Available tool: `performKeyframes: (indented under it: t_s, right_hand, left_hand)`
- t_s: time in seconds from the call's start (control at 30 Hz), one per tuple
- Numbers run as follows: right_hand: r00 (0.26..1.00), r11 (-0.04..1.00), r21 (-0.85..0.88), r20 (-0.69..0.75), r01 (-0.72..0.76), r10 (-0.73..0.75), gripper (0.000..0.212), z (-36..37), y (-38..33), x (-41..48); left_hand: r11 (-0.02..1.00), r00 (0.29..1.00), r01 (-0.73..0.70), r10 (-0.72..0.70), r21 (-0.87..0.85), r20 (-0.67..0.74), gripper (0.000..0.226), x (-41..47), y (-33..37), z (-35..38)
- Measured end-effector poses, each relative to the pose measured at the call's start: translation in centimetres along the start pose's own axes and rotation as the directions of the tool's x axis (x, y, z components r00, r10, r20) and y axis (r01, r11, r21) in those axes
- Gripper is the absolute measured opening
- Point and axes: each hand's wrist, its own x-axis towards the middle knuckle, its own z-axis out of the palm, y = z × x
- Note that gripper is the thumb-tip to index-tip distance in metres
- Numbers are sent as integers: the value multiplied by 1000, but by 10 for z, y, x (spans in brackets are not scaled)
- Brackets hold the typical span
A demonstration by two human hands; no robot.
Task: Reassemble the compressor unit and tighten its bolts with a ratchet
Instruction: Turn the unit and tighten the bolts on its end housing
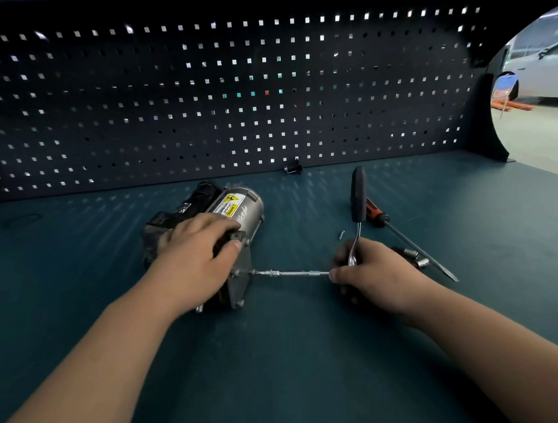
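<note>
Gripping ratchet [358, 196] in right hand [375, 271], left hand [193, 252] clasping compressor [251, 210], yellow warning label [229, 206]

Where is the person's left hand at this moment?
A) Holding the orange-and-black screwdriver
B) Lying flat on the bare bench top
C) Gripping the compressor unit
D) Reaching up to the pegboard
C: the left hand is curled over the top of the compressor unit, steadying it, while the right hand holds the ratchet, whose extension bar runs to the unit's end plate.
</note>
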Motion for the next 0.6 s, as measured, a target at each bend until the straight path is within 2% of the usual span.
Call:
performKeyframes:
  t_s: [0.1, 0.2, 0.33, 0.53, 0.6]
  right_hand:
    - [999, 991, 132, -26, -17, 21, 16, 8, 1, 2]
    - [998, 955, 293, 2, -58, 60, 23, 7, 2, 2]
    - [995, 960, 266, -23, -88, 97, 23, 9, 1, 2]
    - [993, 990, 128, -94, -64, 77, 28, 12, 6, 7]
    - [993, 993, 100, -92, -61, 70, 23, 11, 7, 8]
  left_hand:
    - [1000, 998, 14, -14, 4, -54, 49, -5, 6, 5]
    - [999, 999, -30, 29, 28, 38, 77, -9, 1, 0]
    - [985, 987, -119, 104, 121, 126, 102, -13, -4, -5]
    - [990, 995, -81, 73, 116, 71, 85, -15, 1, -2]
    - [967, 994, -111, 113, 231, 3, 75, -19, 13, 1]
